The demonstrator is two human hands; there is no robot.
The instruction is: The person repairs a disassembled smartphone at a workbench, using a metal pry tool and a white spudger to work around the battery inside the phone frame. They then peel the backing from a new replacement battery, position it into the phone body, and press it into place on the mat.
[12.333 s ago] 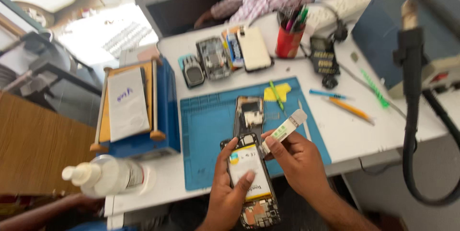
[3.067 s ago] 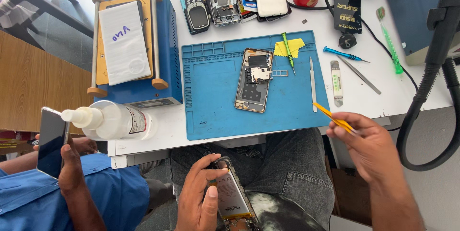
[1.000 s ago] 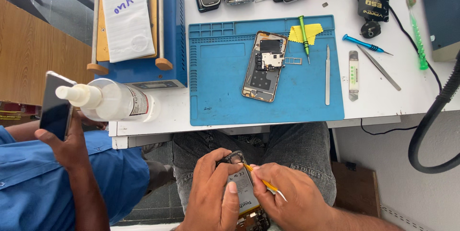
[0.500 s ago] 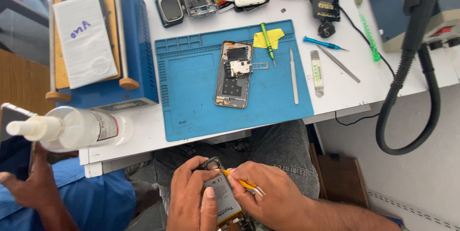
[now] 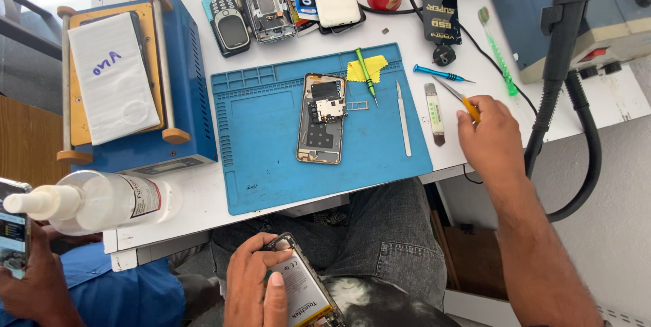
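My left hand (image 5: 254, 286) is clamping the opened phone (image 5: 298, 290) in my lap, and my right hand (image 5: 489, 140) is pinching the yellow-handled tool (image 5: 460, 100), which just came off that phone and is now hovering above the white table (image 5: 203, 198) beside the blue mat (image 5: 271, 144).

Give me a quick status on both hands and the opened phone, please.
Left hand grips opened phone on lap. Right hand at table edge holding yellow-handled tool. Nothing between them.
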